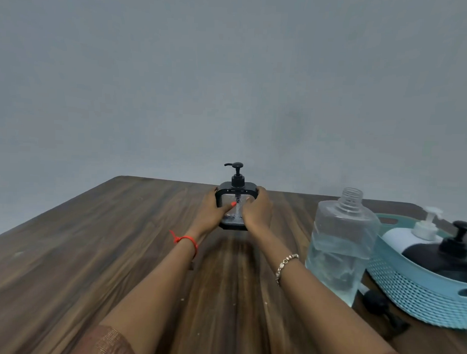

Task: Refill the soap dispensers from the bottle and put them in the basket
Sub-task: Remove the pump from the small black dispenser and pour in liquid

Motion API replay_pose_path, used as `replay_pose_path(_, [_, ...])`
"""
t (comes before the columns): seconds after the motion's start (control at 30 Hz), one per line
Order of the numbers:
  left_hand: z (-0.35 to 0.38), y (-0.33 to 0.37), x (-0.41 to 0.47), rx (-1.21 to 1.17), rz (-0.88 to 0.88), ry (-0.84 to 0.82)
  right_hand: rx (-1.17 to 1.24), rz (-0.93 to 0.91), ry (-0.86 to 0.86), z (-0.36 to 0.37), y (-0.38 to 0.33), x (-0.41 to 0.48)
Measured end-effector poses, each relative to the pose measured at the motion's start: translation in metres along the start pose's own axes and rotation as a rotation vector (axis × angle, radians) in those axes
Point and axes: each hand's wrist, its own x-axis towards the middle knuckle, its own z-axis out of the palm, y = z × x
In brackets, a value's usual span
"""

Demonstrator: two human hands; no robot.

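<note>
Head view, one frame.

- Square dispenser (235, 215) stands upright on the desk (92, 251), far middle, close to the back edge. Black frame round a clear, textured pane; the pump tube shows through it. Black pump on top, nozzle pointing left. I cannot read the fill level behind the hands.
- Left hand (210, 213) grips its left side, fingers (215, 189) curled round the upper corner and the thumb with a red nail lying across the front pane. Red thread (188, 240) on that wrist.
- Right hand (257, 212) grips the right side, fingers wrapped over the top corner, thumb on the pane. Beaded bracelet (285, 263) on that wrist.
- Clear refill bottle (341, 246) upright to the right of my arms, threaded neck open, clear liquid roughly halfway up. It sits just beside the teal basket (413, 297).
- In the basket: a white dispenser (410, 236) with a white pump, and in front of it a black dispenser (441, 255) with a black pump.
- Small black cap-like piece (378, 305) lies on the desk between bottle and basket; too blurred to identify.
</note>
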Motion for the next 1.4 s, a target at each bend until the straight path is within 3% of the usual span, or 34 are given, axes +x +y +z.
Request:
replay_pose_path(0.3, [-0.031,0.052,-0.063,-0.17,-0.22,-0.115,-0.102,-0.072,-0.125,-0.048,-0.026,-0.074])
replay_pose_path(0.43, [-0.039,0.064,-0.092,-0.184,-0.206,-0.126,-0.199,-0.216,-0.103,-0.071,-0.035,-0.098])
replay_pose_path(0.7, [-0.052,0.078,-0.13,-0.148,-0.183,-0.215,-0.042,-0.279,-0.149,-0.095,-0.044,-0.117])
replay_pose_path(0.9, [-0.058,0.08,-0.142,-0.139,-0.198,-0.32,-0.182,-0.37,-0.299,-0.109,-0.044,-0.113])
replay_pose_path(1.03, [-0.06,0.082,-0.145,-0.226,-0.246,-0.345,-0.081,-0.49,-0.407,-0.119,-0.047,-0.113])
replay_pose_path(1.2, [-0.06,0.083,-0.145,-0.208,-0.24,-0.303,0.193,-0.316,-0.728,-0.132,-0.041,-0.104])
replay_pose_path(1.3, [-0.056,0.082,-0.144,-0.163,-0.216,-0.257,0.22,-0.234,-0.621,-0.128,-0.038,-0.099])
replay_pose_path(1.4, [-0.052,0.081,-0.142,-0.164,-0.182,-0.227,-0.041,-0.301,-0.358,-0.116,-0.038,-0.103])
